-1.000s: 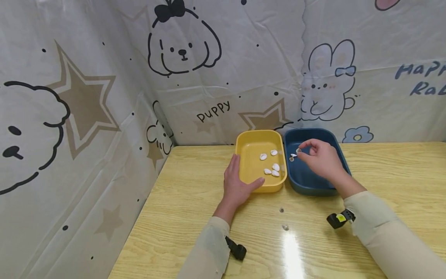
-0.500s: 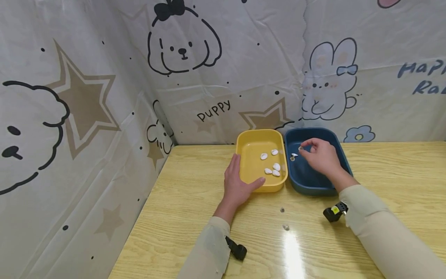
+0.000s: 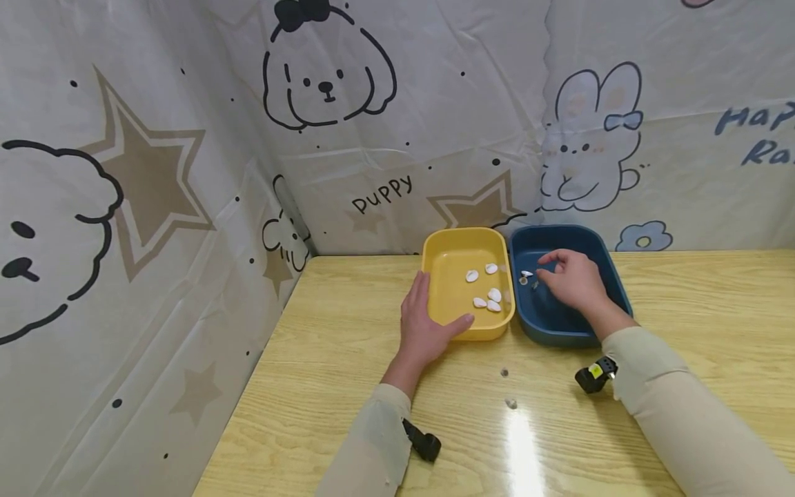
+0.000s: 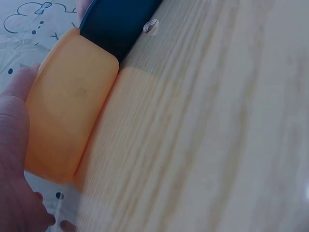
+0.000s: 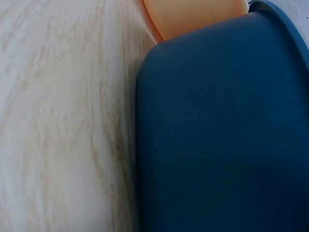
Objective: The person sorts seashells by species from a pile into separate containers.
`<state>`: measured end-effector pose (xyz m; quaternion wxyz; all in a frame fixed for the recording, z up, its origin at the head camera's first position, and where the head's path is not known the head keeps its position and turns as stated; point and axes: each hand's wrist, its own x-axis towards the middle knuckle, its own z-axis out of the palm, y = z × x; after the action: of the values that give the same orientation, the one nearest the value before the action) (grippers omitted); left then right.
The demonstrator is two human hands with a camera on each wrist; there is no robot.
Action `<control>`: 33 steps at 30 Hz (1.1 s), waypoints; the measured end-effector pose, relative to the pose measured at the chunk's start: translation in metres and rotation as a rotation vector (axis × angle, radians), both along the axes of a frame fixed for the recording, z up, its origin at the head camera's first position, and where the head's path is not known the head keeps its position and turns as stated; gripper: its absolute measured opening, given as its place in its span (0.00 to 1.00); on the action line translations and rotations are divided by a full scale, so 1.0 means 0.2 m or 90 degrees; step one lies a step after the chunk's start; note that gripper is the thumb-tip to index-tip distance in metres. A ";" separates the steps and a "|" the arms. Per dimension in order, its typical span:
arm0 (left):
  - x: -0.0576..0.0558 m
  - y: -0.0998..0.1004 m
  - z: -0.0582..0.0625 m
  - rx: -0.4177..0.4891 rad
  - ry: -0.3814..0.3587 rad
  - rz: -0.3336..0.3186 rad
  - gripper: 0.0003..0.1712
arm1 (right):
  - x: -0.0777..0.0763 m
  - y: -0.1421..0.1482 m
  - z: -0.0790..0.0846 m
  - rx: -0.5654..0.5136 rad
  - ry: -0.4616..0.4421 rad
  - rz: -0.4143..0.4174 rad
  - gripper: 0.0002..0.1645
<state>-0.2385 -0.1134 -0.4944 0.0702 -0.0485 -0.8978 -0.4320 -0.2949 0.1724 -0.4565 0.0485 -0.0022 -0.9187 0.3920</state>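
In the head view my left hand (image 3: 425,335) grips the near left corner of a yellow plastic tray (image 3: 437,266), thumb over the near rim and fingers along the left side. Several white seashells (image 3: 493,295) lie inside that tray. Over the blue tray (image 3: 562,335) hovers my right hand (image 3: 574,279), its thumb and index finger apart with nothing between them. Just left of those fingertips, a few small shells (image 3: 524,279) lie on the blue floor. In the left wrist view, the left thumb (image 4: 21,82) rests at the yellow rim.
Two small shells lie on the wooden table (image 3: 335,331) in front of the trays, the nearer shell (image 3: 511,404) beside a bright light reflection. Both trays stand side by side near a printed white curtain (image 3: 373,83). A black wrist camera (image 3: 595,375) hangs below the right sleeve.
My right hand has let go of a small shell, which now lies in the blue tray; its fingertips have parted. The left hand stays on the yellow tray.
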 end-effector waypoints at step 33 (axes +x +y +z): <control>0.00 0.00 0.00 0.003 0.004 -0.003 0.67 | 0.18 -0.02 0.12 0.009 0.048 0.060 0.17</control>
<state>-0.2385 -0.1135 -0.4941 0.0717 -0.0519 -0.8963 -0.4345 -0.2584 0.1678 -0.4331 0.0648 0.0563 -0.9182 0.3868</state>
